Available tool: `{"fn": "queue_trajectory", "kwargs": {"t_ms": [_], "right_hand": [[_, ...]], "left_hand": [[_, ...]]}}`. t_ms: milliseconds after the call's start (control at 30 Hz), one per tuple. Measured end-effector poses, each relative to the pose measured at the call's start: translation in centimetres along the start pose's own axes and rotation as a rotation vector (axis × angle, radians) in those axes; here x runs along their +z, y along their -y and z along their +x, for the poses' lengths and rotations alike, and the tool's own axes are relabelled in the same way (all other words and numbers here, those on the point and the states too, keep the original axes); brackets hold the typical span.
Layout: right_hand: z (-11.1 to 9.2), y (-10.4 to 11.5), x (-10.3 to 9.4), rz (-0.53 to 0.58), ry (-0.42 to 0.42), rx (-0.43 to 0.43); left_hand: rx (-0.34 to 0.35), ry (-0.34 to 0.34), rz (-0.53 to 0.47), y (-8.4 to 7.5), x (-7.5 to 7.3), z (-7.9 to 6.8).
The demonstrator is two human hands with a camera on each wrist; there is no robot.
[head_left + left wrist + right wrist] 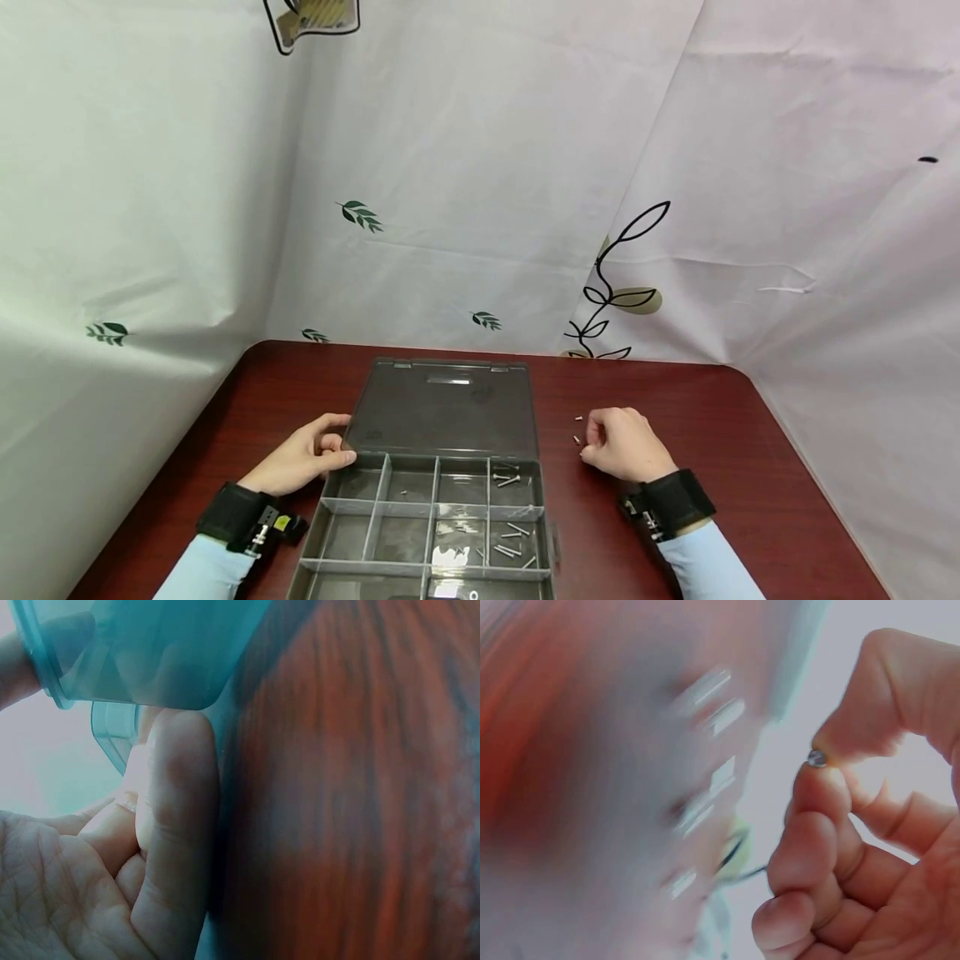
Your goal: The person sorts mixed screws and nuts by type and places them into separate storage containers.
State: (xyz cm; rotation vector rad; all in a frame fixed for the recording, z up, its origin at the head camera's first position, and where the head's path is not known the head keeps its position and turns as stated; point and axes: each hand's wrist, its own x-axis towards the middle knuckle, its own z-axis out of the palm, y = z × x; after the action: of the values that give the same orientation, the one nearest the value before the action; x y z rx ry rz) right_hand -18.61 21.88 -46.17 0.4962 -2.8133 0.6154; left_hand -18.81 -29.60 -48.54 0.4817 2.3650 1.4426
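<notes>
An open compartment organizer box (372, 506) of clear grey plastic lies on the table, its lid (450, 412) folded flat behind it. My left hand (303, 454) holds the box's left side near the hinge. In the left wrist view its thumb and fingers (176, 802) bear on the plastic wall (169, 667). Right of the lid, my right hand (624, 442) is just above the table. Between thumb and index finger it pinches a small screw (817, 758), only its shiny round end showing. Small loose screws (577, 440) lie beside this hand; they look blurred in the right wrist view.
Longer screws (508, 481) lie in the box's right-hand compartments, and a small ring (473, 595) sits in a front one. The dark red table (675, 400) meets a white patterned curtain (480, 167) at the back and sides.
</notes>
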Motion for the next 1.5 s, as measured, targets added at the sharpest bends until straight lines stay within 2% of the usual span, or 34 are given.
{"fn": "queue_trajectory", "kwargs": {"t_ms": [100,200,367,667,767,867,967,1133,1300,1500], "right_hand": [[0.9,2.6,-0.2,0.067,-0.058,-0.129],[2.1,5.6,-0.1,0.086,-0.093,-0.253],[3.8,10.2,0.3,0.122,-0.081,-0.392],[5.9,16.2,1.6,0.21,-0.009,-0.537],[6.1,17.5,2.0,0.254,0.041,-0.564],[5.9,18.3,2.2,0.253,0.107,-0.581],[5.7,18.1,2.1,0.205,0.145,-0.58],[5.3,15.9,1.9,0.144,0.123,-0.53],[4.8,12.0,1.6,0.114,0.084,-0.46],[3.9,5.9,1.0,0.039,-0.022,-0.369]], "left_hand": [[0.003,0.007,-0.004,-0.1,-0.1,0.0],[-0.003,0.01,-0.001,-0.1,-0.1,-0.1],[-0.004,0.007,0.007,0.0,-0.1,-0.1],[-0.035,-0.003,0.033,-0.3,-0.1,-0.1],[-0.022,0.001,0.018,-0.2,-0.1,-0.1],[-0.006,0.009,0.003,-0.2,-0.1,-0.2],[-0.009,0.004,0.001,-0.1,0.0,-0.1],[-0.023,0.0,0.012,-0.1,-0.1,-0.1],[-0.004,0.005,-0.002,0.0,-0.1,-0.1],[-0.02,0.006,0.006,-0.1,0.0,-0.1]]}}
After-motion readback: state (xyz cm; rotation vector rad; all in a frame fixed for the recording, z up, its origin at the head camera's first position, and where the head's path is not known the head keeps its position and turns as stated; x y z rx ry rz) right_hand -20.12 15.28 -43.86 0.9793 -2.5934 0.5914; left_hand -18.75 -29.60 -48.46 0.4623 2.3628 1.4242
